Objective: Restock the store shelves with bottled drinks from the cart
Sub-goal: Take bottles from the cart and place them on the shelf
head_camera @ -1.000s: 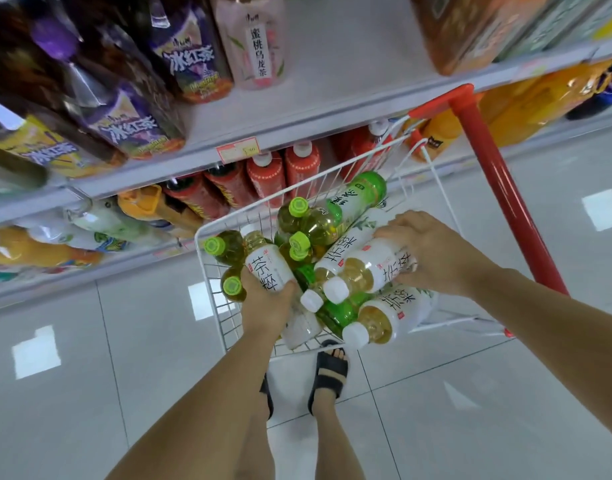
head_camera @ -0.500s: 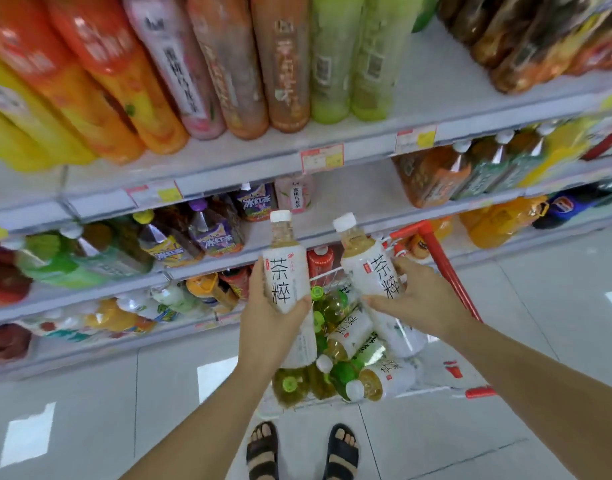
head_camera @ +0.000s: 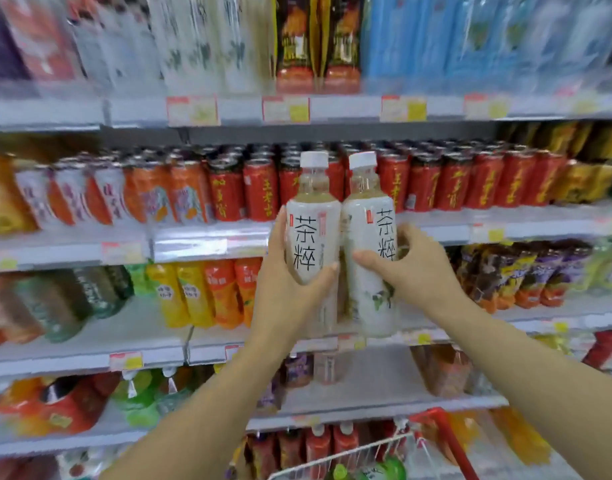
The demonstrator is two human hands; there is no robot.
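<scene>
Left hand (head_camera: 290, 282): fingers and thumb curled round the lower half of the left bottle (head_camera: 306, 233), with the thumb on the bottle's 3 o'clock side.
Right hand (head_camera: 413, 268): clamped on the right bottle (head_camera: 368, 244) from its 3 o'clock side, thumb laid across the front.
Hands, relative position: side by side, each holding one bottle, thumb tips nearly meeting between the two.
Bottles: two white-capped tea bottles with white labels, upright with caps at 12 o'clock. Their bodies touch, and both are held in the air in front of the shelving.
Behind the caps: rows of red cans (head_camera: 453, 181) on a shelf (head_camera: 200, 244), running off toward 3 o'clock.
Same shelf, 9 o'clock of the bottles: orange and white cans (head_camera: 152, 195), blurred.
Next shelf down: orange and yellow juice bottles (head_camera: 200, 292) at 8 o'clock of the hands. Purple-labelled bottles (head_camera: 526, 275) stand at 3 o'clock.
Cart (head_camera: 436, 441): red-framed wire basket at 5 o'clock, low in view beneath the right forearm. Green-capped bottles (head_camera: 384, 471) lie in it.
Top shelf: tall packs (head_camera: 318, 39) at 12 o'clock, too blurred to read.
</scene>
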